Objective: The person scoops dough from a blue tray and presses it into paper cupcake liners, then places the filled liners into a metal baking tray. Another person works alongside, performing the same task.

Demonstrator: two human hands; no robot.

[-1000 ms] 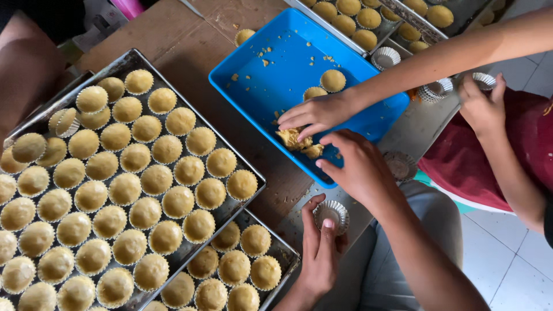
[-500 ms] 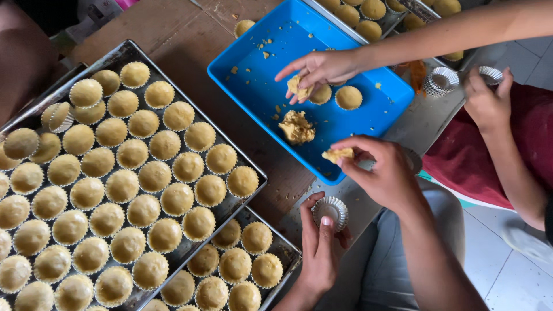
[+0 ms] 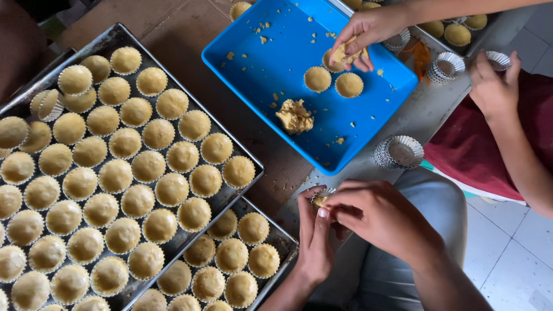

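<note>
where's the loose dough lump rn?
Head view, upper middle: the dough lump lies inside the blue tray, toward its near-left wall, apart from the two filled cups farther in.

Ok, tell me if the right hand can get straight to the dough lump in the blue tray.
Probably yes. The right hand is pressing into a foil cup with the left hand, but nothing lies between it and the dough lump.

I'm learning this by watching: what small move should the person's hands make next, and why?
Probably press the dough flat into the foil cup. The left hand cradles it while the right hand pushes a small piece of dough in at its mouth; it does not yet look smooth like the filled cups on the nearby tray.
</note>
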